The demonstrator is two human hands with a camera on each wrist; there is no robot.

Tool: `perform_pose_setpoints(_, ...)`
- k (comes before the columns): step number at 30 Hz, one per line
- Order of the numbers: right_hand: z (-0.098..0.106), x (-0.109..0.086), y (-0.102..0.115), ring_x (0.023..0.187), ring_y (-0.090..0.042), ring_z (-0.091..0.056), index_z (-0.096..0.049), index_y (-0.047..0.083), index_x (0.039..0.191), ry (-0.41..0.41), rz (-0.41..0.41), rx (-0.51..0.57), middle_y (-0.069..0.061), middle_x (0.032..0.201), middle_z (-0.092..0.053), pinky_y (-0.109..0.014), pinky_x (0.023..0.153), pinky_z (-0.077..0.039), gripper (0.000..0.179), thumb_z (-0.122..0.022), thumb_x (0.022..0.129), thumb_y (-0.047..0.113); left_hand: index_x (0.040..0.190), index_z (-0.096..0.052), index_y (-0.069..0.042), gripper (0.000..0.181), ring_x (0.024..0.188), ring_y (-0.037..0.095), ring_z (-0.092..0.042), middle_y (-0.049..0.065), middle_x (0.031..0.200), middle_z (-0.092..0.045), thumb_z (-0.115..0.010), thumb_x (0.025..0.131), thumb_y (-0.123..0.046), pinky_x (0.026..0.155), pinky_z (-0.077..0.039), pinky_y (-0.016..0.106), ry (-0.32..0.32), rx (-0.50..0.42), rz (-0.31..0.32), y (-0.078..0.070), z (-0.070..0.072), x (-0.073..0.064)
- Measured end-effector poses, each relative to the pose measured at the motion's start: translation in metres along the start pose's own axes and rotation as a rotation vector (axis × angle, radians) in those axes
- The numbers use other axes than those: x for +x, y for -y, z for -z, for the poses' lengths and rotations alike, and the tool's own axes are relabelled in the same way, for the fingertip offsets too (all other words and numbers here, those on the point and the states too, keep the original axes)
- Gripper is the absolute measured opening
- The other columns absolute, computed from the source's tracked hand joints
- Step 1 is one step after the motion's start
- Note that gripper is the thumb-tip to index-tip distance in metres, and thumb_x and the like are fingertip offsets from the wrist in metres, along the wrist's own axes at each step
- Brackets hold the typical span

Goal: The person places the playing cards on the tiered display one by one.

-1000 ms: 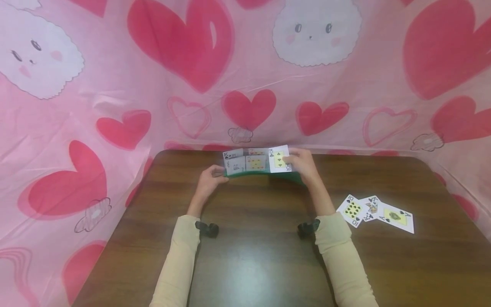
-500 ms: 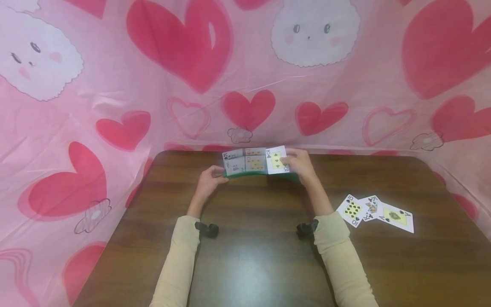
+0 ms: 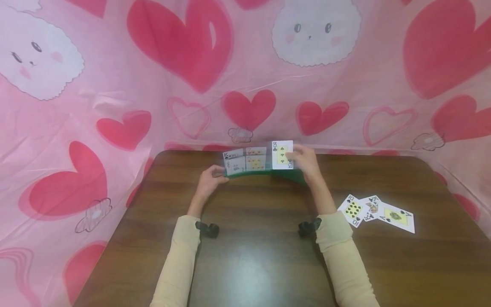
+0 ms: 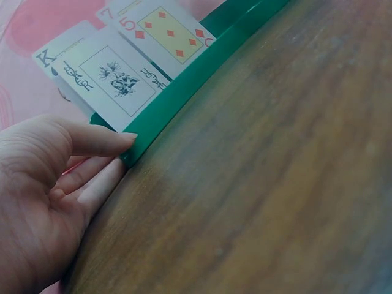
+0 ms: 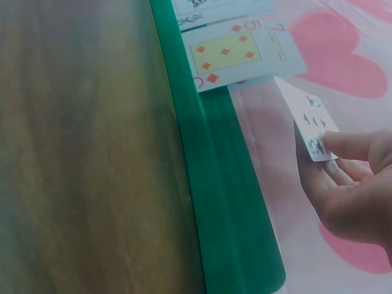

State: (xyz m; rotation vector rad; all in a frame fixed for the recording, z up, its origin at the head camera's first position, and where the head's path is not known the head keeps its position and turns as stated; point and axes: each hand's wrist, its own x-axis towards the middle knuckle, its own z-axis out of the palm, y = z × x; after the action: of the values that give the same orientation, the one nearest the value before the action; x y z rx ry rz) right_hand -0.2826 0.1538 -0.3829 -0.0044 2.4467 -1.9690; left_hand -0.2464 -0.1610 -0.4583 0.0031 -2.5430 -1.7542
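At the far side of the table, my left hand (image 3: 209, 179) grips the left end of a curved green card holder (image 4: 162, 110) between thumb and fingers. Standing in its left part are a joker (image 4: 107, 76) with a king (image 4: 46, 57) behind it. Beside them a five of diamonds (image 5: 226, 52) stands in front of a red seven (image 5: 278, 46). My right hand (image 3: 306, 162) pinches a three of clubs (image 3: 281, 154), thumb on its face. In the right wrist view this card is held up beyond the holder's bare right stretch, apart from the five.
On the table (image 3: 245, 251) at the right lie a ten of spades (image 3: 352, 210), a king (image 3: 371, 208) and an ace of spades (image 3: 397, 217), partly overlapping. A pink cloth with hearts (image 3: 249, 106) hangs close behind the table's far edge.
The three of clubs shifts slightly left at first, then my right hand raises it and moves it right, away from the five of diamonds. My left hand stays on the holder's end.
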Motion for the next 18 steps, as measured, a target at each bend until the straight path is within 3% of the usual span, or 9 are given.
perform_pose_setpoints(8, 0.0077, -0.0013, 0.0070, 0.084, -0.023, -0.062, -0.057, 0.002, 0.113, -0.098, 0.002, 0.067, -0.018, 0.106, -0.060, -0.032, 0.070, -0.051, 0.038, -0.065, 0.078, 0.011, 0.100, -0.058, -0.011, 0.030, 0.099, 0.022, -0.057, 0.006, 0.106, -0.059, -0.071, 0.073, -0.015, 0.085, -0.045, 0.039, 0.003, -0.019, -0.001, 0.0001, 0.0003, 0.0002)
perform_pose_setpoints(18, 0.0047, -0.0028, 0.0072, 0.083, -0.023, -0.062, -0.061, -0.002, 0.105, -0.133, 0.055, 0.074, -0.021, 0.103, -0.061, -0.030, 0.069, -0.051, 0.032, -0.067, 0.075, 0.006, 0.100, -0.058, -0.013, 0.029, 0.102, 0.021, -0.055, 0.005, 0.106, -0.059, -0.071, 0.074, -0.017, 0.086, -0.043, 0.041, -0.001, -0.015, 0.011, -0.0002, 0.0000, -0.0004)
